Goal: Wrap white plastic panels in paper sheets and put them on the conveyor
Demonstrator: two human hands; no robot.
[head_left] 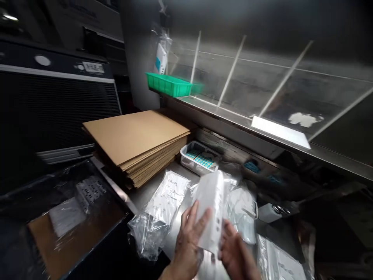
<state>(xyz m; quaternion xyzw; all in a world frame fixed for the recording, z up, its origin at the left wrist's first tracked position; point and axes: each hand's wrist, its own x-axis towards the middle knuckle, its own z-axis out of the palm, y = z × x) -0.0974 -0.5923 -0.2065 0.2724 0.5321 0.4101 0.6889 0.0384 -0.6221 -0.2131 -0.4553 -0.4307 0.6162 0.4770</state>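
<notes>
A white box-shaped plastic part (208, 210) with small dark holes along its narrow side is held upright over the metal bench, slightly blurred. My left hand (188, 241) is closed on its left side, the thumb lying across the broad face. On the other side, my right hand (237, 249) has its fingers curled against the lower edge; motion blurs it. Left of my hands, a clear plastic bag (166, 202) with white parts in it lies on the bench. Another clear bag (241, 210) with whitish contents lies behind the held part.
A stack of brown cardboard sheets (140, 136) stands at the back left. Near it is a basket (185, 157) with sheets of blue round stickers. A shelf carries a green tray (169, 83) and a white panel (279, 132). Bagged parts (282, 262) lie at lower right.
</notes>
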